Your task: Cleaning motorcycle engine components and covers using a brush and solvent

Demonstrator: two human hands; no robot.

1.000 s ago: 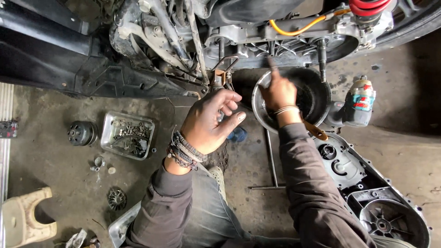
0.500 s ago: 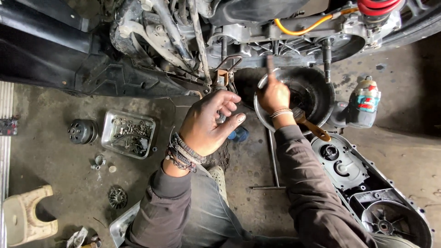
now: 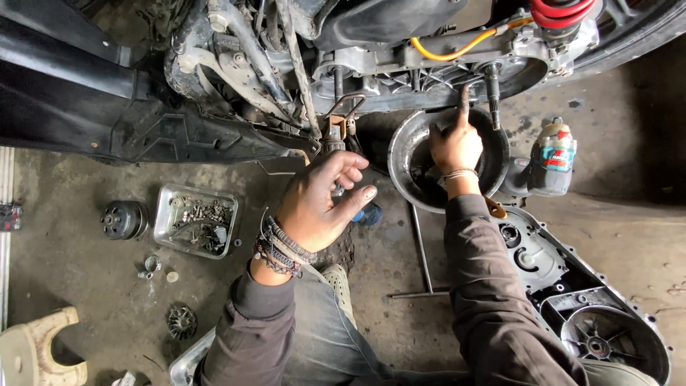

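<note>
Right grip [image 3: 456,146] grasps nothing, 1 finger raised to the engine casing [image 3: 457,68] above the round pan [image 3: 411,154]; left grip [image 3: 321,204] hangs released, fingers curled, over the floor [image 3: 86,286].

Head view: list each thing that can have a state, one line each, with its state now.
Left hand: raised, fingers loosely curled, holding nothing visible.
Right hand: index finger stretched up to the engine casing.
Metal bowl: on the floor under the right hand, dark inside.
Parts tray: on the floor, filled with bolts and small parts.
Engine cover: off, lying inner side up.
Spray can: upright, capped.
</note>
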